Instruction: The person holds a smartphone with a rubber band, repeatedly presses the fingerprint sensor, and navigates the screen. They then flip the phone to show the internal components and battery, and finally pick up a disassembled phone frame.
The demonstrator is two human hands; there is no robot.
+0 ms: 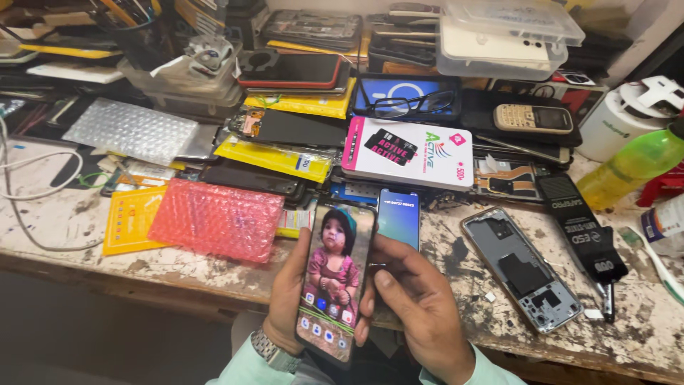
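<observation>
While the left hand (288, 299) cradles a lit phone (333, 281) from behind, the right hand (417, 306) grips its other edge, above a stained bench (456, 271) near a pink bubble-wrap pouch (217, 217).

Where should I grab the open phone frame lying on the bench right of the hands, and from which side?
Take the open phone frame across its two long metal edges, about mid-length, coming from above. It lies flat on the worn bench, inside facing up, so pinching the rims keeps fingers off the exposed parts. Approach with the right hand, which is nearer; black anti-static tweezers lie close on its far side.
</observation>
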